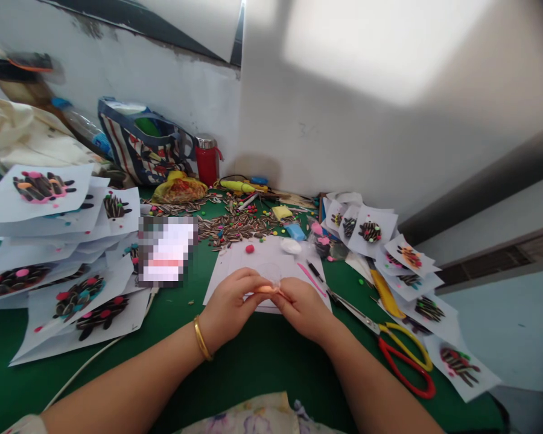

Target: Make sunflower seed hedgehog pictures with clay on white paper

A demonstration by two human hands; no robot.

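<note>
My left hand (230, 304), with a gold bangle at the wrist, and my right hand (306, 306) meet over the white sheets of paper (221, 274). Between the fingertips of both is a small orange piece of soft clay (266, 290), partly hidden by the fingers. Something clear, like thin plastic film (271, 272), shows just behind them. On the paper lie a red clay ball (250, 248), a white clay lump (290, 246) and a pink clay strip (311, 278). A black pen (315, 272) rests at the sheet's right edge.
Scissors with red and yellow handles (405, 355) and a yellow-handled cutter (386, 292) lie right. Seed pictures on paper (84, 295) pile up left, others (429, 307) right. Sunflower seeds (239, 226) spread behind. A phone (168, 250), red flask (207, 163) and bag (147, 144) stand left.
</note>
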